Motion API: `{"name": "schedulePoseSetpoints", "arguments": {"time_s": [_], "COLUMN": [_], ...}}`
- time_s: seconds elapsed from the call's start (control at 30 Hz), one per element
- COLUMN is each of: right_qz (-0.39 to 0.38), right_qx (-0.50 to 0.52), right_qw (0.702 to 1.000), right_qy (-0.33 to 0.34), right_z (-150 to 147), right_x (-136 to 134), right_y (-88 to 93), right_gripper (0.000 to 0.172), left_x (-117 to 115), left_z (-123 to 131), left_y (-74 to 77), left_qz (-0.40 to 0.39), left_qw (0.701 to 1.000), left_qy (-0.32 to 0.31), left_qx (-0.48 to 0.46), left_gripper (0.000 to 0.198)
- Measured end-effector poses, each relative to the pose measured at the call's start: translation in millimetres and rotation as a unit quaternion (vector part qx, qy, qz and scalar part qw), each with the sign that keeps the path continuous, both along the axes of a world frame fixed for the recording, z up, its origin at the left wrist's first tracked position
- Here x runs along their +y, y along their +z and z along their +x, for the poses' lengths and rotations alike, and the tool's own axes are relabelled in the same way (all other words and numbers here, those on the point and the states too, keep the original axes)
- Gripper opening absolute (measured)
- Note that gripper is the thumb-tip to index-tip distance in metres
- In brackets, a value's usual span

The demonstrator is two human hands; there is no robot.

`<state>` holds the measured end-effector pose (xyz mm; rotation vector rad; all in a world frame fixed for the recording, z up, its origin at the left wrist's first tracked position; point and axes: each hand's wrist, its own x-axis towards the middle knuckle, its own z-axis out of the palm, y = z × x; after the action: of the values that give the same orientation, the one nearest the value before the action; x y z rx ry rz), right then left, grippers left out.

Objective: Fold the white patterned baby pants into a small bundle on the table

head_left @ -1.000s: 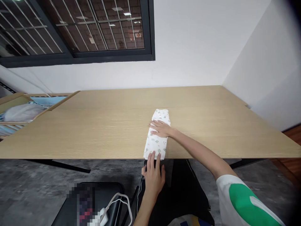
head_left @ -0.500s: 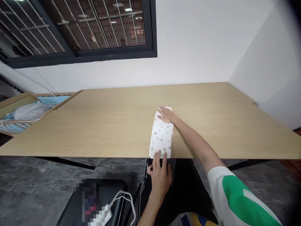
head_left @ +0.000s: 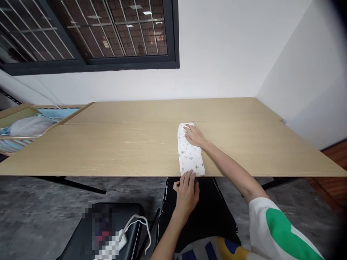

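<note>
Pressing down on a strip of folded white cloth [head_left: 190, 155] is about all that's going on here, honestly. The cloth is laid lengthwise on a light wood-grain table [head_left: 108, 151], running from around the table's middle to its near edge, with tiny green and pink prints dotted over it. The far end is covered by the right hand [head_left: 194, 136], fingers open and flat against the fabric, no real grip to speak of. The near end is met by the left hand [head_left: 187, 193], right at the table's edge, fingers loosely curled with the tips on the cloth; whether it's actually being pinched can't be told from this angle. A white sleeve with a green patch [head_left: 276, 227] is seen on the right arm, past the table's near edge. Below that edge, black trousers [head_left: 200, 216] are visible, with a black seat [head_left: 114, 216] and a white cable [head_left: 135, 220] off to the left, partly pixelated. Beyond the table's left end, a shallow wooden tray [head_left: 54, 106] is loaded with a whitish bag [head_left: 29, 126] and blue fabric [head_left: 58, 112].
</note>
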<state>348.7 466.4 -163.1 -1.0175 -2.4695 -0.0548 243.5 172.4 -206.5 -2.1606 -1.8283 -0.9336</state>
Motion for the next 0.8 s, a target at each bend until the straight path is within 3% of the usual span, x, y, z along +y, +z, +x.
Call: {"name": "schedulePoseSetpoints", "arguments": {"time_s": [0.07,0.23,0.37,0.47,0.57,0.67,0.8], "right_qz": [-0.035,-0.148,-0.132,-0.101,-0.084,-0.091,-0.147], "right_qx": [0.039,0.07,0.024,-0.003,-0.011,0.006,0.033], "right_qw": [0.999,0.983,0.986,0.988,0.989,0.988,0.982], "right_qy": [0.0,0.083,0.104,0.113,0.123,0.126,0.112], "right_z": [10.2,44.6,70.5,82.9,89.1,91.3,90.3], "right_x": [-30.8,-115.6,-167.1,-188.4,-201.0,-212.4,-225.5], "right_y": [5.9,15.8,2.0,-14.8,-22.6,-15.6,10.3], "right_gripper": [0.049,0.038,0.044,0.054,0.052,0.047,0.035], "left_x": [1.9,5.7,8.8,11.9,12.2,6.4,-3.8], "left_z": [-8.8,-28.9,-42.1,-49.1,-53.8,-56.2,-54.5], "left_y": [0.8,-1.8,-5.0,-4.3,0.5,8.8,21.8], "left_qz": [0.01,0.008,-0.011,-0.003,0.019,0.036,0.073], "left_qw": [1.0,1.0,0.997,0.996,0.993,0.988,0.978], "left_qy": [-0.001,-0.029,-0.077,-0.089,-0.113,-0.145,-0.175], "left_qx": [-0.006,0.0,0.006,0.007,-0.001,-0.029,-0.082], "left_gripper": [0.03,0.032,0.042,0.044,0.04,0.034,0.031]}}
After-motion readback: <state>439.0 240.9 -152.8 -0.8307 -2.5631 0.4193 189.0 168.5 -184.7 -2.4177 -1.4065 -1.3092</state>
